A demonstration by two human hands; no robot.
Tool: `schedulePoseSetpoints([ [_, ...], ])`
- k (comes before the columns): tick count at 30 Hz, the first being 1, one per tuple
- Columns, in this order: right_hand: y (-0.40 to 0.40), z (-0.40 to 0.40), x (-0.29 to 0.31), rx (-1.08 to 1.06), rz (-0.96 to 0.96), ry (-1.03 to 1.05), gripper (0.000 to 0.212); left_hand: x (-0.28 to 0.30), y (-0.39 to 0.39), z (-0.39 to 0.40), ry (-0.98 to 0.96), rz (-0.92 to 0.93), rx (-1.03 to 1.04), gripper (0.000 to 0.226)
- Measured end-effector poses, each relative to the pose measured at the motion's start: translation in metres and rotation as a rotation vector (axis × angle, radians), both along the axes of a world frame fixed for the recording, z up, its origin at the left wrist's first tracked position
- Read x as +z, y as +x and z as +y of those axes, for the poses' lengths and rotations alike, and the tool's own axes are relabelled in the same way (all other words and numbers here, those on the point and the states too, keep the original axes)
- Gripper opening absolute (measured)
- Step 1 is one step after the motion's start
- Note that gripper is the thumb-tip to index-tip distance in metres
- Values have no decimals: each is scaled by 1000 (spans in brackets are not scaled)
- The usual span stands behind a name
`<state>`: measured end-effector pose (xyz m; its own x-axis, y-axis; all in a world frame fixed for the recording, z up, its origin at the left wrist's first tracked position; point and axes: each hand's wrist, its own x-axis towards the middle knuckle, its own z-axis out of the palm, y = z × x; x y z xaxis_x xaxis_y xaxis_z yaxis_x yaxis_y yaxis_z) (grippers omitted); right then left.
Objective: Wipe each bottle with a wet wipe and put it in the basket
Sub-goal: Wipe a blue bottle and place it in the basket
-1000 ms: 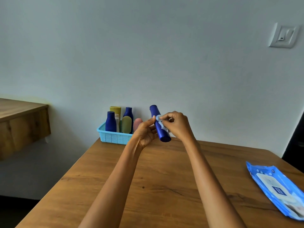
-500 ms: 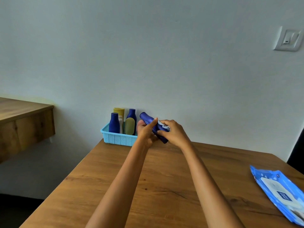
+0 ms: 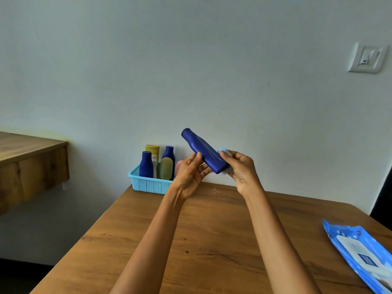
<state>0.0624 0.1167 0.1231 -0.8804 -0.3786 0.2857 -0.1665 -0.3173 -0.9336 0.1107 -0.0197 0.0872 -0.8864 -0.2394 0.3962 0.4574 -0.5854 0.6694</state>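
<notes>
Dark blue bottle (image 3: 204, 151), pale blue wipe (image 3: 223, 150), turquoise perforated basket (image 3: 148, 184).

Both forearms are bare to the frame's edge, without sleeves; the left hand (image 3: 188, 177) and right hand (image 3: 241, 170) wear nothing.

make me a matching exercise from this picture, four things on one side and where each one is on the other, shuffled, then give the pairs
Things:
1. dark blue bottle
2. wet wipe
3. pack of wipes
4. yellow bottle

Places:
A. lying flat on the table at the right edge
B. standing in the light blue basket by the wall
C. held tilted in the air, gripped by the left hand
D. pinched by the right hand against the lower end of the held bottle

Pairs: 1-C, 2-D, 3-A, 4-B
</notes>
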Motion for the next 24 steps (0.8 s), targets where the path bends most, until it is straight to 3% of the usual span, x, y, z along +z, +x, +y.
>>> schedulePoseSetpoints([
  [4, 3, -6, -2, -90, 126, 65, 17, -1, 0, -1, 7, 4, 37, 41],
  [8, 5, -4, 7, -225, 351, 134, 22, -6, -1, -8, 151, 19, 19, 37],
  [16, 21, -23, 3, -150, 872, 578, 33, -10, -5, -10, 117, 24, 78, 30],
  [21, 14, -9, 6, -133, 847, 631, 19, -17, -8, -17, 135, 12, 113, 25],
  [24, 8, -10, 1, -269, 799, 584, 19, -17, -9, -10, 101, 5, 83, 47],
])
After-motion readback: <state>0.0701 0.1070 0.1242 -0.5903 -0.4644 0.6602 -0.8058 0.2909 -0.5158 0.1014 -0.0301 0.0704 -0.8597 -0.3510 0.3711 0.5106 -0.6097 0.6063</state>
